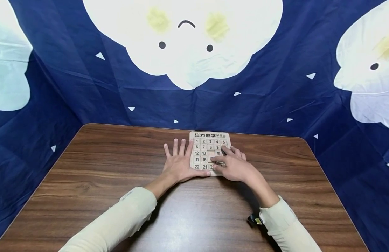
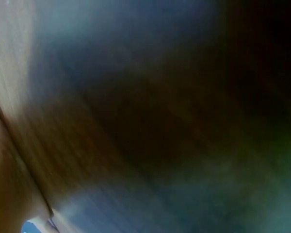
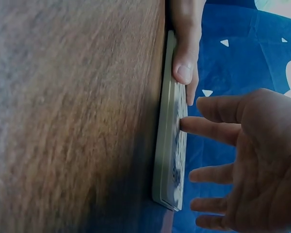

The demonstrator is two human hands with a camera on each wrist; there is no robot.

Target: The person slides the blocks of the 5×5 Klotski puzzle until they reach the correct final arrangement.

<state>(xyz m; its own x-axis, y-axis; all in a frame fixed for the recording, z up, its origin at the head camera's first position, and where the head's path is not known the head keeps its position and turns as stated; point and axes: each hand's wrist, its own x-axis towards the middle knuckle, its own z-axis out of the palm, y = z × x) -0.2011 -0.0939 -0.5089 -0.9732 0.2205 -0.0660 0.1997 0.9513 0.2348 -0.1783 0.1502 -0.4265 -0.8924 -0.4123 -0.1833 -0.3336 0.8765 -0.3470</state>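
Note:
A number sliding puzzle lies on the table, its pale board holding rows of square numbered tiles. A bare, pinkish cell shows near its middle. My left hand is spread at the board's left side, the thumb lying along its front edge. Over the right part of the tiles is my right hand, its index fingertip touching a tile just below the bare cell. The right wrist view shows that right hand with fingers extended and the board edge-on. Several right-hand tiles are hidden under the fingers.
The brown wood-grain table reaches back to a dark blue cloth printed with white clouds and small triangles. A small dark object sits at the right sleeve's cuff. The left wrist view is mostly dark and blurred.

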